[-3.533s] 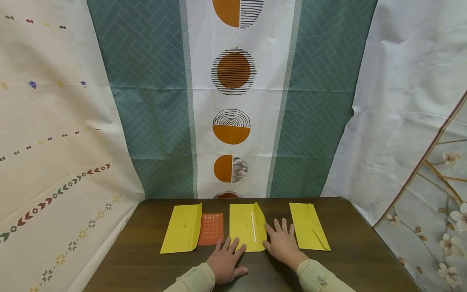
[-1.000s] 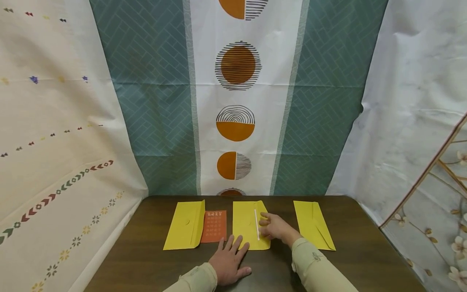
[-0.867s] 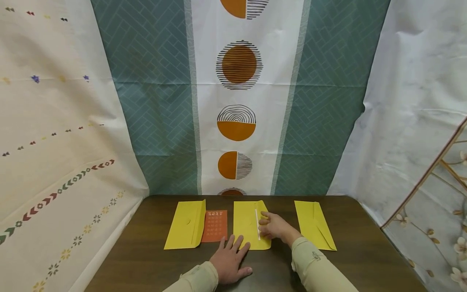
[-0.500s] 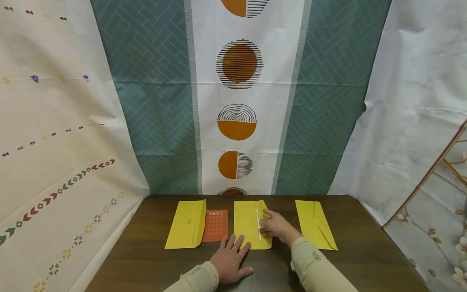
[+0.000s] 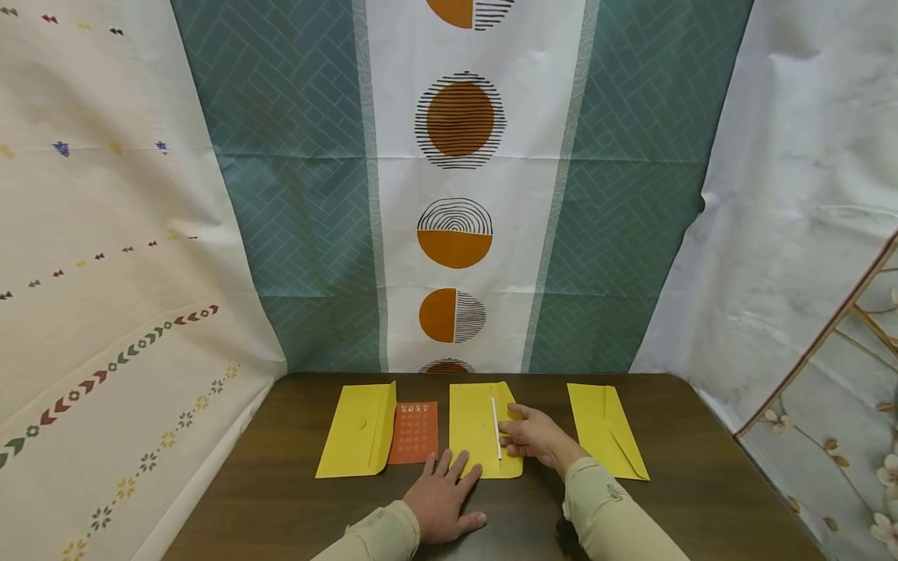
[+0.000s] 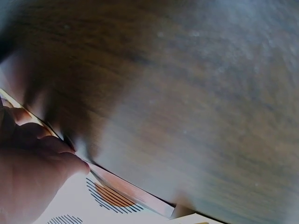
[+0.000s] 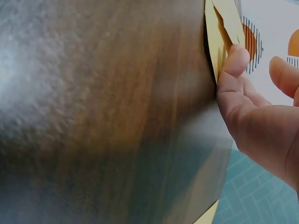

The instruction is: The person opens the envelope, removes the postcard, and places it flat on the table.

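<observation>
- At the centre of a dark wooden table (image 5: pixel 281 499), the middle yellow envelope (image 5: pixel 473 428) lies flat between two others.
- The left hand (image 5: pixel 442 502) rests flat, fingers straight, fingertips on its near edge.
- The right hand (image 5: pixel 536 436), fingers curled, touches its open flap beside a white adhesive strip (image 5: pixel 496 427).
- An orange card (image 5: pixel 415 432) lies just left.

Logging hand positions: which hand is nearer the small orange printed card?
Left. The left hand lies just below the orange card; the right hand is beyond the middle envelope.

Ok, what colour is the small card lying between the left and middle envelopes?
Orange-red with pale printed characters; the card shows best in the head view.
</observation>
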`<state>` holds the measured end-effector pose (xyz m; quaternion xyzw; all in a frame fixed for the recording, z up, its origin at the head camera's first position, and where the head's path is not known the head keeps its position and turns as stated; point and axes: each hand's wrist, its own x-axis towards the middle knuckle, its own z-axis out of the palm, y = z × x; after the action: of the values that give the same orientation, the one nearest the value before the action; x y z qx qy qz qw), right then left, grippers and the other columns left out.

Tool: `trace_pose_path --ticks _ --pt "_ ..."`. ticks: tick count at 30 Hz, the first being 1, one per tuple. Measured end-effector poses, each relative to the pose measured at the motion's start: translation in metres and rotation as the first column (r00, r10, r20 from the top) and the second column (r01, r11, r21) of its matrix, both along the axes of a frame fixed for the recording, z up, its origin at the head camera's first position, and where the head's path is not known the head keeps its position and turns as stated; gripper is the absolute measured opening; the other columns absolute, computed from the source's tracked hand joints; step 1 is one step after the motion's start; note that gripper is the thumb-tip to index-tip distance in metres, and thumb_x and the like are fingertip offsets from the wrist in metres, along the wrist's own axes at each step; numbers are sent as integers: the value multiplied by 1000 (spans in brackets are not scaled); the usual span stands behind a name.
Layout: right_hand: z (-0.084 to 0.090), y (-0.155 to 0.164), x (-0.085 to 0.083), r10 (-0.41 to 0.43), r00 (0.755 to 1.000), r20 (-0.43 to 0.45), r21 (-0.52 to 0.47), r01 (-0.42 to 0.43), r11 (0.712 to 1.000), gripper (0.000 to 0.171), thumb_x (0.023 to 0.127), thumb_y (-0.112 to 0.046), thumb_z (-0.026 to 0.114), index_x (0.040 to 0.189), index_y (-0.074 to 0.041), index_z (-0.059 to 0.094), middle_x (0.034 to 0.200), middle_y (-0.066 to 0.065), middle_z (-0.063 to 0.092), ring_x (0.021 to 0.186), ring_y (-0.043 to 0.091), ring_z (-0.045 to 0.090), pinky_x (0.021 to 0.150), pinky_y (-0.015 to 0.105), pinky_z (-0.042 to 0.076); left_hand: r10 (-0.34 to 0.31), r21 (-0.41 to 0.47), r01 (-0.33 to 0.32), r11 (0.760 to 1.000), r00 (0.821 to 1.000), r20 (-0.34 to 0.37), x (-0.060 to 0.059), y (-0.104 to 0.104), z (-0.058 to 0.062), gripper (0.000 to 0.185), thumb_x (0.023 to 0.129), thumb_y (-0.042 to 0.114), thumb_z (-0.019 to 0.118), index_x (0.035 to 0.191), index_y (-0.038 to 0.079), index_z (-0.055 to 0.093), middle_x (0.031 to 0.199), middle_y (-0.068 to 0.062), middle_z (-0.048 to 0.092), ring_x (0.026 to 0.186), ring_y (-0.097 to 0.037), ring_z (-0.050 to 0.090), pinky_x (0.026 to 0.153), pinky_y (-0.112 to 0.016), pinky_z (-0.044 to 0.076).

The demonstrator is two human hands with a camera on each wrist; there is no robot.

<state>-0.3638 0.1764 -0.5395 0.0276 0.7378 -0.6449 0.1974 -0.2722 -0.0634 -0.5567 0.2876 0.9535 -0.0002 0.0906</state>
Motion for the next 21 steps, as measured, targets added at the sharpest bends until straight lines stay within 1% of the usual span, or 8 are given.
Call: trace_pose_path --ticks 2,5,8,10,14,17,21 --pt "-1 -2 1 11 1000 -15 14 -11 1000 74 106 -15 66 167 0 28 96 14 72 80 19 67 73 31 59 2 -1 -2 1000 1000 3 -1 0 -1 79 103 78 39 168 32 35 177 -3 32 163 -36 32 130 -60 29" --pt "-2 -7 4 28 997 -71 110 -20 994 71 103 -13 69 165 -1 37 81 7 66 71 18 59 66 30 53 4 -10 -4 1000 1000 4 -1 0 -1 79 103 78 38 168 32 34 177 -3 31 163 -36 31 130 -60 28" --pt "-2 -13 7 33 991 -131 220 -3 975 72 96 -10 73 161 -2 44 72 3 59 63 18 53 62 30 48 10 -26 -10 1000 1000 7 -1 1 -2 80 104 77 37 169 32 32 178 -4 28 165 -35 28 131 -58 27" --pt "-3 -16 7 18 990 -140 267 20 963 75 91 -9 75 160 -4 47 70 2 57 60 17 52 60 29 47 11 -35 -11 999 1000 9 -1 2 -4 81 104 77 36 170 30 30 179 -5 26 165 -35 27 131 -58 26" --pt "-4 -20 8 -23 991 -133 288 61 956 74 90 -5 74 160 -5 49 67 2 54 56 16 48 57 28 46 11 -47 -11 999 1000 9 0 3 -6 83 105 77 35 171 28 28 179 -7 24 166 -34 25 132 -57 26" --pt "-4 -22 8 -41 990 -134 283 78 956 74 89 -3 73 159 -5 49 66 2 52 55 16 46 55 28 45 16 -63 -16 998 1000 7 2 3 -4 82 105 77 34 171 28 27 179 -7 24 166 -32 25 132 -55 25" --pt "-4 -21 8 -65 989 -132 280 100 955 74 89 -2 73 159 -6 50 70 4 55 56 16 47 56 28 46 23 -76 -23 997 1000 11 2 4 -2 82 105 77 34 171 29 27 179 -8 24 167 -31 24 133 -54 25"
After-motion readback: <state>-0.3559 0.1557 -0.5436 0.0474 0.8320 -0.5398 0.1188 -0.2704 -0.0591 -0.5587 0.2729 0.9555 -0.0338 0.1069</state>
